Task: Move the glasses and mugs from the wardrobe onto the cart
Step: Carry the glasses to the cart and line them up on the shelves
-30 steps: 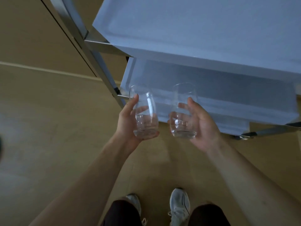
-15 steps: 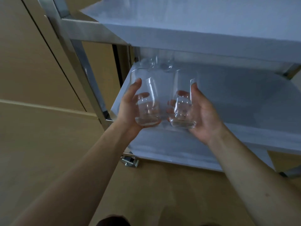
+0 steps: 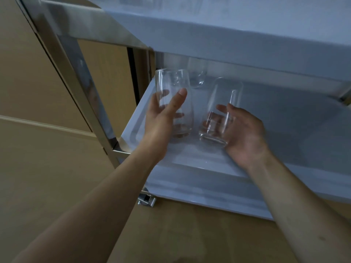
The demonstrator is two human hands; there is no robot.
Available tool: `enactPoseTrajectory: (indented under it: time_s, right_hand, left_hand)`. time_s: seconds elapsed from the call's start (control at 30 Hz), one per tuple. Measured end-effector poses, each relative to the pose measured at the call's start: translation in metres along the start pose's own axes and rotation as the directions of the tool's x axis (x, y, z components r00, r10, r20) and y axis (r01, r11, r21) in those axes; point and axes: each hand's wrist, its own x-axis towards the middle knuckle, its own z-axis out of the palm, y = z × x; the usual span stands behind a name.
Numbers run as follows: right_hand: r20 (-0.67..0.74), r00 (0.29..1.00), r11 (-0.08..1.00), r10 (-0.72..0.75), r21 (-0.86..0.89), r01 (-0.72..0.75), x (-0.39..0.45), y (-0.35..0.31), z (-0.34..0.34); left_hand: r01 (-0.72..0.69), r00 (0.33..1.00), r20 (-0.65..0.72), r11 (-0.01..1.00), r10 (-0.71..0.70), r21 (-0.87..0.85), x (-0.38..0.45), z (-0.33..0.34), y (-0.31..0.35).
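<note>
Left hand (image 3: 161, 120) grips left glass (image 3: 173, 103), thumb along the near side, fingers curled round the far side, seen through the glass. Right hand (image 3: 243, 133) grips right glass (image 3: 220, 114), tilted, fingers wrapped behind it. Both glasses are over the middle shelf (image 3: 284, 130) of the cart (image 3: 79, 59); contact with the shelf unclear. Third glass (image 3: 197, 74) stands at the shelf's back.

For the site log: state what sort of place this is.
Probably an indoor storage or service area: a metal-framed cart with white tray shelves, plain wood-toned panelling, and clear glasses stacked on the cart.
</note>
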Motion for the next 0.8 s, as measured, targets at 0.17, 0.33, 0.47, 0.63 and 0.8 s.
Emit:
enactPoseTrajectory:
  time_s: [0.17,0.33,0.47,0.63,0.8]
  right_hand:
    - [-0.058,0.985,0.978,-0.16,-0.147,0.151,0.019,0.001,-0.003]
    - [-0.075,0.93,0.876,-0.36,-0.37,0.31,0.042,-0.003,-0.009]
    - [-0.052,0.897,0.803,-0.439,-0.47,0.366,0.061,-0.012,-0.016]
    - [-0.068,0.88,0.753,-0.47,-0.551,0.36,0.09,-0.024,-0.027]
    - [-0.104,0.864,0.712,-0.493,-0.619,0.332,0.12,-0.034,-0.036]
  left_hand:
    - [-0.127,0.991,-0.041,0.992,0.127,0.002,0.008,0.003,-0.013]
    - [-0.25,0.967,-0.012,0.958,0.254,0.139,0.009,0.003,-0.019]
    - [-0.315,0.947,0.012,0.924,0.32,0.218,0.009,0.005,-0.024]
    - [-0.288,0.955,-0.015,0.939,0.297,0.188,0.013,0.002,-0.028]
    - [-0.29,0.955,-0.004,0.933,0.298,0.215,0.015,0.002,-0.029]
